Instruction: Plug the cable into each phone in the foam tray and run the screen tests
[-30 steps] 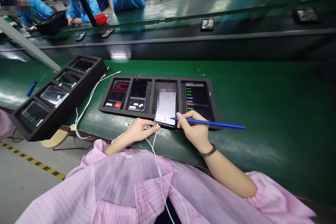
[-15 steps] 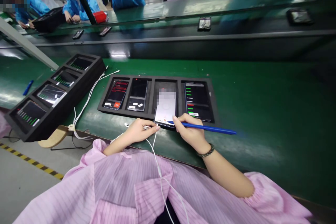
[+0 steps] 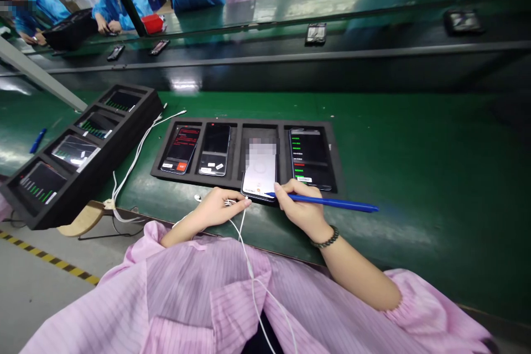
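Observation:
A smartphone with a lit white screen (image 3: pixel 260 174) rests in the third slot of a black foam tray (image 3: pixel 198 179), its lower end raised over the tray's front edge. At that lower end my left hand (image 3: pixel 215 207) is closed, thumb and fingers pinching the white earphone cable (image 3: pixel 243 224) by its plug. Whether the plug sits in the phone is too small to tell. One white earbud (image 3: pixel 197 198) lies beside the left wrist. My right hand (image 3: pixel 301 207) grips a blue pen (image 3: pixel 336 202), whose tip is at the bottom of the lit screen.
Dark-screened phones (image 3: pixel 214 146) fill the tray's other slots. Left of it, a second foam tray (image 3: pixel 89 163) stands tilted with several phones, white cables (image 3: pixel 139 157) alongside. Another blue pen (image 3: pixel 38 140) lies far left. Behind runs a conveyor line (image 3: pixel 257 55) with devices; co-workers in blue stand beyond.
The view has shifted slightly, so the trays and background sit a little further left. Both hands keep their holds, and the pen tip stays near the bottom of the lit screen.

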Demonstrator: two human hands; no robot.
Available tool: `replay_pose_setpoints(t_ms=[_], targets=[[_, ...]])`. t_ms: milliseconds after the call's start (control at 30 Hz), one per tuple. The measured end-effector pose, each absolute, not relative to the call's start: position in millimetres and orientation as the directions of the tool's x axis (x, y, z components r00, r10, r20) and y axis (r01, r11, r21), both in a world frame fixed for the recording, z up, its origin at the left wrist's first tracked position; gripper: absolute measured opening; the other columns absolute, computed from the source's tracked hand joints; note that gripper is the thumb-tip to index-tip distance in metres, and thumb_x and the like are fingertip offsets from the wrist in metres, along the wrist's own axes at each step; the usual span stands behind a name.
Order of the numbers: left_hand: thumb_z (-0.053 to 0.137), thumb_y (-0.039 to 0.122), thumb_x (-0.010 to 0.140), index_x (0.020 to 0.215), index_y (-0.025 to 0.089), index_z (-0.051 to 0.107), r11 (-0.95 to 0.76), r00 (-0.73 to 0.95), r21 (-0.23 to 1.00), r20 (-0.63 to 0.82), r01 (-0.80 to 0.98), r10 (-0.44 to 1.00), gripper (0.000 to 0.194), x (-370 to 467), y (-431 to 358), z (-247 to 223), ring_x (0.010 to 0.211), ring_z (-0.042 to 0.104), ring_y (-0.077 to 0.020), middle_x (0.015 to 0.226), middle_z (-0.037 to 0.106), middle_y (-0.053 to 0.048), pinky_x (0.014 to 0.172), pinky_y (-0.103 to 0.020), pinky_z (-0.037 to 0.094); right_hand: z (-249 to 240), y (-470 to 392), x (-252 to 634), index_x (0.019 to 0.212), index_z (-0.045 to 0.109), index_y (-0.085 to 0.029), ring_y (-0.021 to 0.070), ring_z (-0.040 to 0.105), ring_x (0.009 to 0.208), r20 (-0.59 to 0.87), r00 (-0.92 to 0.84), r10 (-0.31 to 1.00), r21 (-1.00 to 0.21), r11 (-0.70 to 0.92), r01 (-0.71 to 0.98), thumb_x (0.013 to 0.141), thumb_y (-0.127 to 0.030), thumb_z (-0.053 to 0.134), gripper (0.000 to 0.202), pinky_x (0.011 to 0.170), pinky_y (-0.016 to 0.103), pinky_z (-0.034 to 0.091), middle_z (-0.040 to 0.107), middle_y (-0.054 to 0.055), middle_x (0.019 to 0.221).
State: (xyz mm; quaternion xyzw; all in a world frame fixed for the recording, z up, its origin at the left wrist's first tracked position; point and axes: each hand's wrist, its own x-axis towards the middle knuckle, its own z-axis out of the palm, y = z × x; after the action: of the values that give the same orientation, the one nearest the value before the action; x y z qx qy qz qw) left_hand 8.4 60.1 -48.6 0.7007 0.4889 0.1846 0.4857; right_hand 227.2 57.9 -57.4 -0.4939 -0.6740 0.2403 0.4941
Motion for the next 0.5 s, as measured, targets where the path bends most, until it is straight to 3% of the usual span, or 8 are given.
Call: replay_pose_setpoints(t_ms=[300, 400, 500], targets=[[0.058, 0.046, 0.091, 0.087, 0.014, 0.079, -0.054, 0.457, 0.863, -0.212, 0.503, 0.864, 0.038, 7.3, 60.4, -51.2, 0.079, 0.068, -0.0181, 0.084, 0.077, -0.005, 0.071, -0.024, 0.044, -61.7, 58.7, 232.1, 0.058, 0.052, -0.023, 0.0119, 0.053, 0.044, 0.477, -0.033, 0.878, -0.794, 0.448, 0.411, 0.097, -0.04, 0.056, 0.043, 0.052, 0.029, 0.041, 0.056, -0.004, 0.048], [0.057, 0.046, 0.091, 0.085, 0.013, 0.078, -0.068, 0.468, 0.867, -0.199, 0.493, 0.861, 0.04, 6.9, 60.5, -52.5, 0.076, 0.066, -0.0173, 0.081, 0.076, -0.005, 0.069, -0.024, 0.043, -63.3, 64.1, 228.4, 0.08, 0.068, -0.025, 0.0182, 0.063, 0.073, 0.56, -0.169, 0.811, -0.654, 0.558, 0.511, 0.101, -0.041, 0.048, 0.034, 0.075, 0.038, 0.042, 0.072, 0.001, 0.075], [0.055, 0.046, 0.091, 0.085, 0.013, 0.078, -0.095, 0.485, 0.876, -0.169, 0.472, 0.858, 0.041, 7.1, 60.5, -53.8, 0.073, 0.065, -0.0164, 0.079, 0.076, -0.004, 0.067, -0.024, 0.043, -64.5, 68.9, 220.2, 0.108, 0.072, -0.028, 0.027, 0.058, 0.106, 0.539, -0.376, 0.754, -0.432, 0.631, 0.645, 0.101, -0.037, 0.044, 0.03, 0.087, 0.045, 0.03, 0.076, 0.003, 0.104]])
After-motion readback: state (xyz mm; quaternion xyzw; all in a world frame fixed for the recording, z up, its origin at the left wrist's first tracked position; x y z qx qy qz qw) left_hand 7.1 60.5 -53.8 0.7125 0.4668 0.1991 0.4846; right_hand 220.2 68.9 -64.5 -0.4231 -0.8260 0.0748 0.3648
